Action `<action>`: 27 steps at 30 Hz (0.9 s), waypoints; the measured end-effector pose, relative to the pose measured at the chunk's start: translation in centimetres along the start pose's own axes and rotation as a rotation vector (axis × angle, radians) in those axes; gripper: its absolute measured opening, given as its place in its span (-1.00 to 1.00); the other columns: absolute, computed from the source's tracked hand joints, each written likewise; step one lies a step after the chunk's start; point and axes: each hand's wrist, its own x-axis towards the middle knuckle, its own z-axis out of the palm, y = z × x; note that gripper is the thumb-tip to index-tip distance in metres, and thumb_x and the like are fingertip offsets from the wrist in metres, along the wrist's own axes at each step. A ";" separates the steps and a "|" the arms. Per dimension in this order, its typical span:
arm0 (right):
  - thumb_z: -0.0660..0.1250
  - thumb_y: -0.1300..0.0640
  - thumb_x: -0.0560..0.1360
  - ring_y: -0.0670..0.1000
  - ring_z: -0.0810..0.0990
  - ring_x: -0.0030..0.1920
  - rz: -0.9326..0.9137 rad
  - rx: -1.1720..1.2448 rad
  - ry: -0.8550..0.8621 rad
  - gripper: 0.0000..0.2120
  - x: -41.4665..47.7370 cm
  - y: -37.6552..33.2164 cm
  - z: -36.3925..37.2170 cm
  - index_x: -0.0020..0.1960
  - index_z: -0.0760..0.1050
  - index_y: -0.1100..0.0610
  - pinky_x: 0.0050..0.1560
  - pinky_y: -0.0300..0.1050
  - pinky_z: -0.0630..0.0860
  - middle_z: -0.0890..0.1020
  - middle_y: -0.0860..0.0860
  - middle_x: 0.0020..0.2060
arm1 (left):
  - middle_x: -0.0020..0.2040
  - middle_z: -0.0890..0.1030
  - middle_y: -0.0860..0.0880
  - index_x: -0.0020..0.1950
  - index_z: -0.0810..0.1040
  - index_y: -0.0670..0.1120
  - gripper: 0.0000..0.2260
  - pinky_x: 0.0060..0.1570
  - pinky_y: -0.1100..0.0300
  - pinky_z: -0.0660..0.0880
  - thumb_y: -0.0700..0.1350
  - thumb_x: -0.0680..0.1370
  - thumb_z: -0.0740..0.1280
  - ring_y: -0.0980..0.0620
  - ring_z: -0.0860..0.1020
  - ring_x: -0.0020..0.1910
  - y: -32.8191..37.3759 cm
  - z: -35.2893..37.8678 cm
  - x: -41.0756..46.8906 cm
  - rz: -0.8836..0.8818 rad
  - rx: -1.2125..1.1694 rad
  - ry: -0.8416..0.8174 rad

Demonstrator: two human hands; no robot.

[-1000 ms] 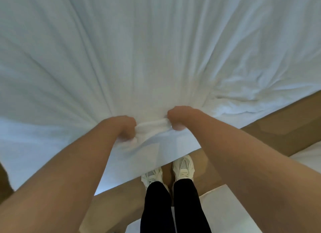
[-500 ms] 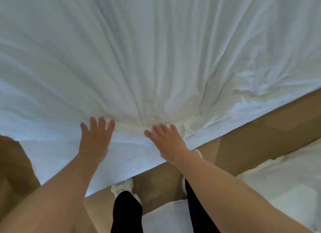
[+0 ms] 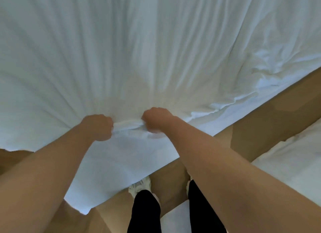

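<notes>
feet: white shoes (image 3: pixel 141 185) on brown floor (image 3: pixel 260 128), black trousers
left hand (image 3: pixel 99 127): fisted, gripping bunched sheet edge
right hand (image 3: pixel 156 122): fisted, gripping same bunch, just beside left
sheet (image 3: pixel 156 50): white, creases fan away from hands across bed

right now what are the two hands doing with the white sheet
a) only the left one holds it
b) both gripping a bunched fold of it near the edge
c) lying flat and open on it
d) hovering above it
b: the left hand and right hand are both fisted round a gathered fold of the white sheet, with creases fanning out from them.
</notes>
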 end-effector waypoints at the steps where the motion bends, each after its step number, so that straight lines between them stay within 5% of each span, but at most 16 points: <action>1: 0.23 0.20 0.54 0.17 0.57 0.17 0.008 0.009 -0.055 -0.73 -0.4 -0.1 -0.4 0.21 0.53 0.13 0.01 -0.08 0.43 0.58 0.12 0.16 | 0.24 0.55 -0.13 0.30 0.47 -0.10 -0.69 0.04 0.19 0.44 -0.04 0.58 0.24 -0.11 0.54 0.20 0.2 0.0 -0.1 -0.035 -0.097 -0.192; 2: 0.25 0.18 0.54 0.16 0.57 0.18 0.027 0.002 -0.076 -0.72 -1.0 -0.2 -0.7 0.23 0.52 0.13 0.04 -0.06 0.44 0.58 0.11 0.17 | 0.32 0.50 -0.14 0.35 0.41 -0.13 -0.64 0.11 0.20 0.41 -0.04 0.58 0.23 -0.11 0.49 0.27 0.7 0.2 -0.5 -0.055 -0.200 -0.300; 4: 0.28 0.19 0.53 0.15 0.54 0.19 0.037 -0.069 0.005 -0.66 -2.5 -0.7 0.3 0.31 0.45 0.10 0.10 -0.01 0.42 0.55 0.08 0.18 | 0.36 0.44 -0.12 0.39 0.33 -0.12 -0.56 0.19 0.13 0.39 0.00 0.55 0.26 -0.11 0.44 0.32 1.8 1.6 -2.2 -0.076 -0.264 -0.262; 7: 0.41 0.06 0.45 0.16 0.38 0.27 -0.071 -0.162 0.162 -0.31 -4.0 -1.7 4.2 0.48 0.15 -0.01 0.24 0.10 0.31 0.37 0.09 0.32 | 0.28 0.43 -0.03 0.36 0.29 -0.02 -0.38 0.16 -0.11 0.39 0.15 0.38 0.38 -0.11 0.44 0.25 1.7 6.0 -5.0 -0.229 0.057 -0.063; 9: 0.50 0.02 0.36 0.19 0.32 0.32 -0.103 -0.273 0.079 -0.12 -3.8 -2.6 7.3 0.51 0.05 -0.02 0.25 0.14 0.32 0.28 0.13 0.38 | 0.08 0.52 -0.11 0.26 0.45 -0.08 -0.35 0.02 -0.19 0.44 0.01 0.22 0.53 -0.19 0.53 0.03 1.2 8.2 -5.5 -0.266 0.167 -0.014; 11: 0.57 0.10 0.25 0.14 0.47 0.13 -0.035 -0.283 0.154 -0.27 -2.5 -3.4 8.6 0.35 0.33 0.03 0.02 0.00 0.42 0.46 0.09 0.19 | -0.27 0.54 -0.19 -0.05 0.59 -0.23 -0.48 -0.30 -0.07 0.53 -0.28 0.03 0.59 -0.18 0.57 -0.34 0.4 9.9 -4.2 -0.145 0.189 0.193; 13: 0.50 0.16 0.32 0.09 0.57 -0.08 -0.030 -0.265 0.265 -0.64 -1.2 -3.6 7.6 0.09 0.53 0.05 -0.18 -0.09 0.39 0.59 0.01 -0.05 | -0.42 0.54 -0.18 -0.24 0.62 -0.23 -0.59 -0.50 0.07 0.53 -0.33 -0.03 0.62 -0.16 0.56 -0.51 0.0 8.7 -3.1 -0.013 0.171 0.246; 17: 0.22 0.32 0.53 0.19 0.58 0.13 -0.065 -0.046 0.009 -0.70 -0.1 -2.8 5.6 0.21 0.55 0.15 0.05 -0.01 0.49 0.59 0.13 0.13 | 0.19 0.61 -0.06 0.23 0.57 -0.08 -0.71 0.09 0.13 0.51 -0.08 0.52 0.31 -0.05 0.59 0.17 1.2 5.1 -3.1 -0.074 0.111 -0.191; 21: 0.26 0.30 0.54 0.19 0.58 0.13 -0.081 -0.056 -0.236 -0.71 -2.4 -2.9 6.7 0.25 0.52 0.21 0.02 -0.01 0.49 0.58 0.15 0.14 | 0.27 0.56 -0.12 0.28 0.54 -0.19 -0.65 0.03 0.17 0.47 -0.19 0.49 0.32 -0.10 0.55 0.21 4.2 7.0 -4.2 -0.048 -0.076 -0.584; 24: 0.27 0.29 0.53 0.14 0.54 0.18 -0.125 -0.092 -0.092 -0.66 -4.3 -2.1 9.3 0.30 0.47 0.16 0.13 -0.03 0.48 0.55 0.09 0.17 | 0.35 0.48 -0.04 0.41 0.37 -0.07 -0.54 0.18 0.13 0.47 -0.06 0.50 0.29 -0.07 0.50 0.29 5.0 10.5 -5.7 -0.072 -0.130 -0.455; 27: 0.29 0.28 0.51 0.11 0.55 0.13 -0.176 -0.149 0.055 -0.66 -4.5 -1.5 11.4 0.28 0.45 0.12 0.12 -0.03 0.47 0.55 0.06 0.12 | 0.29 0.51 0.04 0.37 0.39 0.01 -0.63 0.18 0.15 0.45 -0.09 0.56 0.22 0.00 0.52 0.25 5.1 12.5 -6.5 -0.065 0.001 -0.243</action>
